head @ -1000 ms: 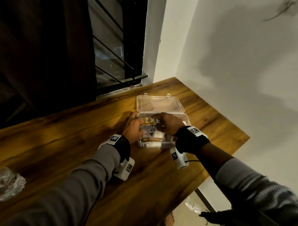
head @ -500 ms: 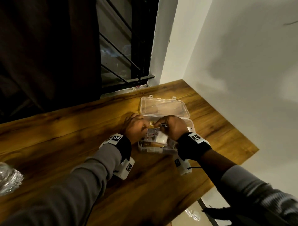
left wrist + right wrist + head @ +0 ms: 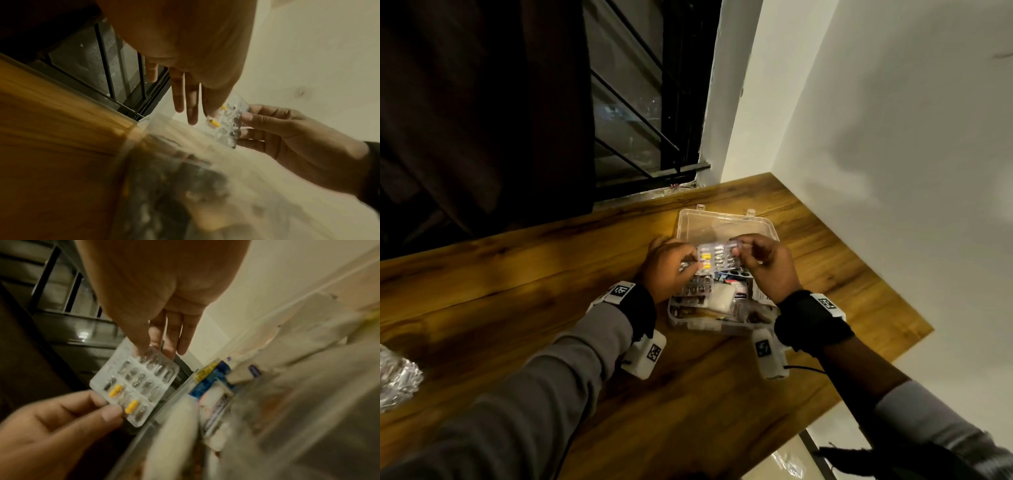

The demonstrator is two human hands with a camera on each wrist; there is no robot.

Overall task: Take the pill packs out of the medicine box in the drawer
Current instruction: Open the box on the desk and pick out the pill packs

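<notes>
A clear plastic medicine box (image 3: 690, 322) sits open on the wooden table (image 3: 517, 291), its lid (image 3: 722, 224) laid back toward the window. Just above the box, both hands hold up a silvery pill pack (image 3: 717, 257) with two yellow capsules left in it. My left hand (image 3: 690, 263) pinches its left edge and my right hand (image 3: 739, 253) pinches its right edge. In the right wrist view the pill pack (image 3: 135, 382) sits between the right thumb and fingers, with the left hand (image 3: 61, 418) at its lower edge. More packs, a white wad and small cartons (image 3: 722, 294) lie inside the box.
A crumpled foil lump (image 3: 397, 380) lies at the table's left edge. A barred window (image 3: 633, 113) and a dark curtain (image 3: 482, 102) stand behind the table, and a white wall (image 3: 893, 137) runs along its right. The table's front right edge (image 3: 876, 373) drops to the floor.
Both hands were down among the box's contents; now they have lifted a pill pack out and hold it above the box. The head camera has tilted slightly.
</notes>
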